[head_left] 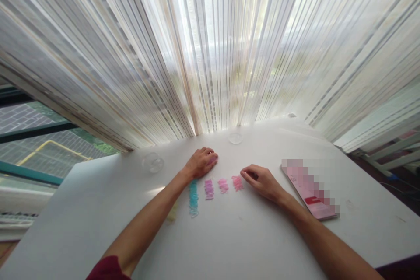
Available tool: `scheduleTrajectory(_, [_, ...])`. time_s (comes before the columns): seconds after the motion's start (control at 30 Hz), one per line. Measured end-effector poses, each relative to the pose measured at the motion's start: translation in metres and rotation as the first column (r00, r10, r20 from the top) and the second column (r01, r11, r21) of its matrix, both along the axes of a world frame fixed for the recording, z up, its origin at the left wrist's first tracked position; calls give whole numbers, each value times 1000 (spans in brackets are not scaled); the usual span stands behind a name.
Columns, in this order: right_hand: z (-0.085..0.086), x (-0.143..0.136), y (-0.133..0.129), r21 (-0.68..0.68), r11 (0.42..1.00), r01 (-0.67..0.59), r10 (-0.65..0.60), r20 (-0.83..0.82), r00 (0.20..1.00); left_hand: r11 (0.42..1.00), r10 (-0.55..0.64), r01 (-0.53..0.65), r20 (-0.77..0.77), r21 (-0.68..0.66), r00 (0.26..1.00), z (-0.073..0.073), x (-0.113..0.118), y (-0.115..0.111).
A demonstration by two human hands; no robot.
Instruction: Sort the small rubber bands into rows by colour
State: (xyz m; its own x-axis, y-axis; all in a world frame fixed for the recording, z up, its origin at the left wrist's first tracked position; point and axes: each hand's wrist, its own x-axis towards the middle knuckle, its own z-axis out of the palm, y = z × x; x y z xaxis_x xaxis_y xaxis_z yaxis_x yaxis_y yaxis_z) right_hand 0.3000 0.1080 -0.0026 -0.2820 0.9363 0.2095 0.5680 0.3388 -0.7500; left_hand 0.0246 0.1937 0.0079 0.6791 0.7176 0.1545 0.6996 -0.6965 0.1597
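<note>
Small coloured pieces, like little rubber bands, lie in short rows on the white table [210, 240]. From left to right are yellow bands [172, 213], blue bands [193, 199], purple bands [209, 189], pink bands [223, 186] and coral bands [237, 183]. My left hand [201, 162] rests beyond the blue and purple rows, its fingers curled over a purple clump [212, 159], mostly covered. My right hand [260, 179] is beside the coral row, thumb and forefinger pinched together at its edge. Anything in that pinch is too small to make out. My left forearm partly hides the yellow bands.
Two clear round dishes or lids stand toward the back: one clear dish [153, 162] at left, another clear dish [235, 138] near the curtain [210, 52]. At right lies a pink flat box or booklet [300, 192], partly pixelated. The striped curtain hangs along the table's far edge.
</note>
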Motion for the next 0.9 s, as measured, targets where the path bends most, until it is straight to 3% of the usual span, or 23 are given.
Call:
scheduleTrajectory(0.27, [-2,0,2,-6,1000,15,-15,-9,1000,1000,9,-9,-13,24,1000,10,-9,4])
scheduleTrajectory(0.67, [-1,-1,3,2,1000,16,-16,-11,1000,996,-90,93,-107,19,990,9,8,13])
scheduleTrajectory(0.9, [-2,0,3,8,1000,10,-10,-20,1000,991,-110,120,-174,53,979,26,0,11])
